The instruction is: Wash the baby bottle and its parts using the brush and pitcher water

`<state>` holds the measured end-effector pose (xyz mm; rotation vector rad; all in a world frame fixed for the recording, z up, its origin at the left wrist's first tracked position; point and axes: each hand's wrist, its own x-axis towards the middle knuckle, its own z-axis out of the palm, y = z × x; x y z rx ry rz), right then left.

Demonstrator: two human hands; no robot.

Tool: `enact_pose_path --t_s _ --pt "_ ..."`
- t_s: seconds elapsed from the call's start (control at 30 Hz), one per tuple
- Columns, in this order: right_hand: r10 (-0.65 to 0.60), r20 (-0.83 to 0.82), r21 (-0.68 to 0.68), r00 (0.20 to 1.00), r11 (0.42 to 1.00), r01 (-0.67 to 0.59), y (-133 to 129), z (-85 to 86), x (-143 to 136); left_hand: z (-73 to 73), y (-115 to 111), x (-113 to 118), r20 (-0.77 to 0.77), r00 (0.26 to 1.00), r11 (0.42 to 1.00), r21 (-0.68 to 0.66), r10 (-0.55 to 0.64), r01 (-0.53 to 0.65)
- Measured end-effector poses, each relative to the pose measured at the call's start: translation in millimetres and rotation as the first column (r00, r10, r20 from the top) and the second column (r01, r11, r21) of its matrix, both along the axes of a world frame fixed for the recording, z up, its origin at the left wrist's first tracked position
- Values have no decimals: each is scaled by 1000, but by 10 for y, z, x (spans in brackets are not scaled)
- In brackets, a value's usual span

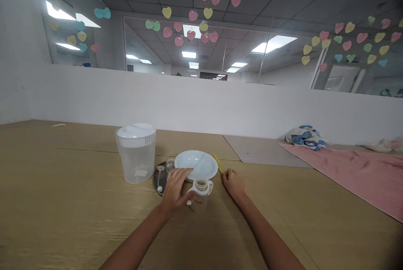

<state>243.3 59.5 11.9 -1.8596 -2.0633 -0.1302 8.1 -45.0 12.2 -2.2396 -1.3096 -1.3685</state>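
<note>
A clear baby bottle (200, 203) with a white collar and side handles stands uncapped on the table in front of me. My left hand (176, 190) is at its left side, thumb by the collar and fingers stretched toward the bowl rim, not wrapped round it. My right hand (234, 184) rests on the table to the right, fingers curled on the near end of a slim yellow-green stick (218, 163). Behind the bottle is a pale, shallow bowl (184, 156) with a thin line across it. Left of the bowl, a dark round tray (156, 184) bears a white-ended straw piece (160, 177) and a clear cap (170, 163).
A tall translucent pitcher (137, 156) with a white lid stands left of the tray. At the right lie a pink cloth (355, 169) and a crumpled blue-and-white cloth (305, 137). A white wall (189, 102) under glass panes borders the table's far side.
</note>
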Motion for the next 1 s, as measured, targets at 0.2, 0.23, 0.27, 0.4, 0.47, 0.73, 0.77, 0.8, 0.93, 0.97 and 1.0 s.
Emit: enact_pose_path --t_s 0.2,0.23,0.27,0.4,0.47,0.73,0.77,0.8,0.93,0.97,1.0 --pt "81 -172 183 982 982 -49 -65 299 -155 15 143 -456 -71 842 794 -300 535 -529" --pt "118 -173 162 978 983 -90 -61 369 -227 -3 167 -522 -118 821 751 -348 559 -562" --pt "154 -168 129 974 983 -134 -48 438 -309 -23 186 -573 -158 805 716 -383 571 -583" --pt "346 -129 -43 929 934 -354 71 625 -670 -92 225 -613 -247 793 672 -428 556 -604" --pt "396 -126 -110 909 905 -410 137 635 -818 -106 232 -581 -288 791 667 -427 540 -611" --pt "435 -175 -240 883 851 -467 253 458 -1035 -128 276 -557 -375 752 638 -399 542 -658" --pt "428 -184 -225 885 858 -462 268 457 -1037 -125 273 -562 -378 751 637 -397 542 -660" --pt "420 -197 -209 886 865 -457 284 465 -1037 -117 266 -567 -379 750 637 -395 543 -661" --pt "405 -287 -161 868 873 -460 327 570 -1019 -36 202 -575 -360 753 649 -384 550 -657" --pt "404 -314 -149 859 873 -465 321 614 -1008 -6 180 -571 -349 755 653 -379 555 -656" --pt "405 -336 -132 850 873 -469 306 664 -996 26 156 -564 -339 754 655 -373 562 -657"
